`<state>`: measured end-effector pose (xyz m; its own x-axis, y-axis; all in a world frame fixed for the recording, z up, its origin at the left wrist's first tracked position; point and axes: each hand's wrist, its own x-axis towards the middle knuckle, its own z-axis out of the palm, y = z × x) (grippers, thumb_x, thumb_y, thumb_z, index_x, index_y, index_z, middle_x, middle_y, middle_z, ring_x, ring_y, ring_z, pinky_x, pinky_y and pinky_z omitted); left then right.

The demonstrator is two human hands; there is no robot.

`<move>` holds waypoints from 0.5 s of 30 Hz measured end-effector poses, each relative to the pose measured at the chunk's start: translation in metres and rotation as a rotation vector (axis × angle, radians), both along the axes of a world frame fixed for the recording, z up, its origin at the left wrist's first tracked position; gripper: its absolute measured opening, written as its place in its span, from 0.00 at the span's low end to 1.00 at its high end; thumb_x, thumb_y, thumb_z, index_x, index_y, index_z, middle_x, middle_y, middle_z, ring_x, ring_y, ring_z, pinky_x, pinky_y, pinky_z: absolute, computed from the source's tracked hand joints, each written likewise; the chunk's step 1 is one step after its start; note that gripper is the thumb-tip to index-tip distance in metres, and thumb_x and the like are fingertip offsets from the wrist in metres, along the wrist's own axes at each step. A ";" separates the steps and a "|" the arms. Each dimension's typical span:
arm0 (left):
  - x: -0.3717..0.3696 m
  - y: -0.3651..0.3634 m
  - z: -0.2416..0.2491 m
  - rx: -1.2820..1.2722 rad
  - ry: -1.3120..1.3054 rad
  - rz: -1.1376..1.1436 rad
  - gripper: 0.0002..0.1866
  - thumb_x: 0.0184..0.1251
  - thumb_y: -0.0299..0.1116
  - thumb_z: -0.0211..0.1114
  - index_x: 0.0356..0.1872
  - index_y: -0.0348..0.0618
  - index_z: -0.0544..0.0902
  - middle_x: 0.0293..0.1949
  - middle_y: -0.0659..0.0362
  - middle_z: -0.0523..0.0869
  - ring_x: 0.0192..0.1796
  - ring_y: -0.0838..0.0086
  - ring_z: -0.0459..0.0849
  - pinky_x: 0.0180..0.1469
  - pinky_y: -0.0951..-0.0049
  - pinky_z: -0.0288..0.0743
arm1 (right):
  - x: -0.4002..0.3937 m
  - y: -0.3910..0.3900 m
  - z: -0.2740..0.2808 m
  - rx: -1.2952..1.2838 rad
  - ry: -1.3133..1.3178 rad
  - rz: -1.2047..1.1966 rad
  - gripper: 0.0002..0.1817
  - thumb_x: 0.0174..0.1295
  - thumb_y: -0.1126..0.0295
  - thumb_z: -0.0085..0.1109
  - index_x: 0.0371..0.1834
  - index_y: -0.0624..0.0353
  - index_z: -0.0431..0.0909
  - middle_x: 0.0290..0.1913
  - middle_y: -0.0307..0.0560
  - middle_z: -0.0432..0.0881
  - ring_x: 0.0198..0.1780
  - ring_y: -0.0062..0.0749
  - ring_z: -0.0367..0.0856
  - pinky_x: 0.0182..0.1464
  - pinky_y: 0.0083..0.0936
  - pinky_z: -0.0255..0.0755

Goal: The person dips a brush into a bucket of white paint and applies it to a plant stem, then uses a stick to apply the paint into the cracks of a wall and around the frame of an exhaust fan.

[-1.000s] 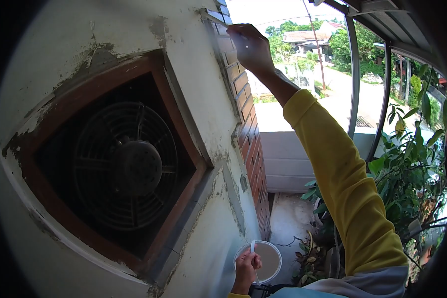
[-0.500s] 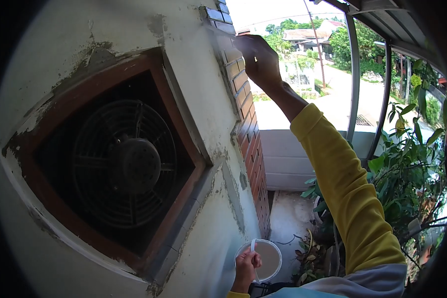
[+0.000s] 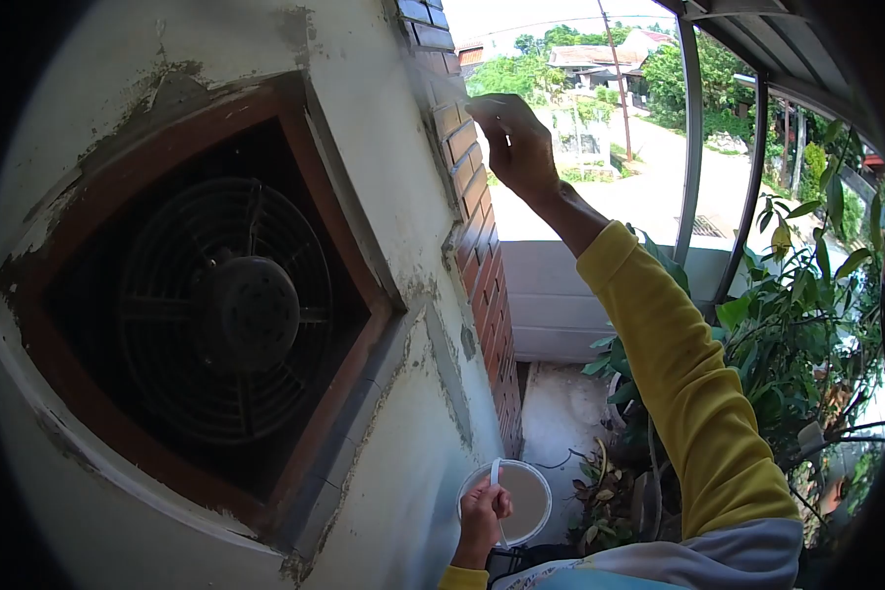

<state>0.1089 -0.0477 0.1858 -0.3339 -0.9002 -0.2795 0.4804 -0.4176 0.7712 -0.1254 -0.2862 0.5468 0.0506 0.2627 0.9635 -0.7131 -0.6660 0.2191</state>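
Top centre of frame, running down: brick strip [image 3: 480, 251], long axis near upright. Right hand [image 3: 519, 147] nearer, just right of it, fingers curled, hold too blurred to tell. Bottom centre: left hand [image 3: 482, 513] closed around handle [image 3: 496, 472] of bucket [image 3: 551, 503].

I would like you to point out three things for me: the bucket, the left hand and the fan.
Bucket [image 3: 550, 503]: head view, on the right side of its rim.
Left hand [image 3: 481, 515]: head view, on its middle.
Fan [image 3: 256, 314]: head view, on its round hub.
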 end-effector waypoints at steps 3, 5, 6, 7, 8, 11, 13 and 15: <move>0.000 -0.001 0.001 0.008 -0.018 0.002 0.20 0.69 0.26 0.48 0.60 0.33 0.73 0.19 0.62 0.71 0.17 0.81 0.65 0.21 0.79 0.60 | -0.001 0.003 -0.024 0.093 0.011 0.021 0.07 0.60 0.79 0.58 0.42 0.64 0.76 0.42 0.54 0.81 0.38 0.42 0.84 0.36 0.27 0.81; 0.000 0.001 0.002 0.003 -0.008 0.002 0.20 0.69 0.26 0.48 0.60 0.33 0.73 0.19 0.62 0.71 0.17 0.81 0.64 0.21 0.79 0.60 | -0.002 0.006 -0.031 0.115 0.014 0.065 0.08 0.61 0.79 0.58 0.42 0.64 0.76 0.41 0.53 0.81 0.38 0.41 0.84 0.36 0.27 0.81; 0.000 0.001 0.003 -0.004 -0.003 0.003 0.20 0.69 0.26 0.48 0.60 0.33 0.73 0.19 0.62 0.71 0.17 0.81 0.64 0.21 0.79 0.60 | -0.001 0.011 -0.029 0.125 0.001 0.072 0.06 0.62 0.78 0.57 0.42 0.64 0.77 0.41 0.53 0.81 0.37 0.40 0.84 0.35 0.26 0.81; 0.000 0.000 0.004 -0.004 -0.007 -0.002 0.20 0.69 0.26 0.48 0.60 0.33 0.72 0.19 0.62 0.71 0.17 0.81 0.64 0.21 0.79 0.60 | -0.001 0.014 -0.021 0.085 0.000 0.045 0.06 0.62 0.78 0.57 0.41 0.64 0.77 0.40 0.52 0.81 0.37 0.39 0.84 0.35 0.26 0.81; 0.000 0.000 0.005 -0.006 -0.011 -0.007 0.20 0.69 0.26 0.48 0.60 0.33 0.72 0.19 0.62 0.71 0.17 0.81 0.64 0.21 0.79 0.60 | 0.000 0.018 -0.010 0.045 -0.001 0.019 0.05 0.62 0.78 0.57 0.40 0.64 0.78 0.40 0.52 0.81 0.37 0.39 0.84 0.35 0.26 0.81; 0.000 -0.001 0.003 -0.007 -0.011 -0.011 0.20 0.69 0.26 0.48 0.60 0.33 0.72 0.19 0.62 0.71 0.17 0.82 0.64 0.21 0.79 0.60 | 0.002 0.015 0.030 -0.116 -0.013 -0.062 0.04 0.62 0.77 0.57 0.38 0.64 0.79 0.38 0.51 0.82 0.35 0.36 0.85 0.36 0.25 0.81; -0.001 -0.001 0.003 -0.005 -0.002 -0.012 0.20 0.69 0.26 0.48 0.60 0.33 0.72 0.19 0.62 0.71 0.17 0.82 0.64 0.21 0.79 0.60 | 0.005 0.001 0.058 -0.143 -0.085 0.077 0.04 0.61 0.78 0.58 0.37 0.63 0.79 0.38 0.50 0.83 0.35 0.36 0.85 0.36 0.26 0.81; -0.001 0.000 0.004 0.001 0.003 -0.012 0.19 0.69 0.26 0.48 0.60 0.33 0.72 0.18 0.62 0.71 0.17 0.82 0.64 0.21 0.79 0.60 | 0.009 -0.009 0.082 -0.143 -0.119 0.180 0.03 0.61 0.78 0.57 0.36 0.62 0.79 0.38 0.49 0.83 0.35 0.36 0.85 0.35 0.26 0.80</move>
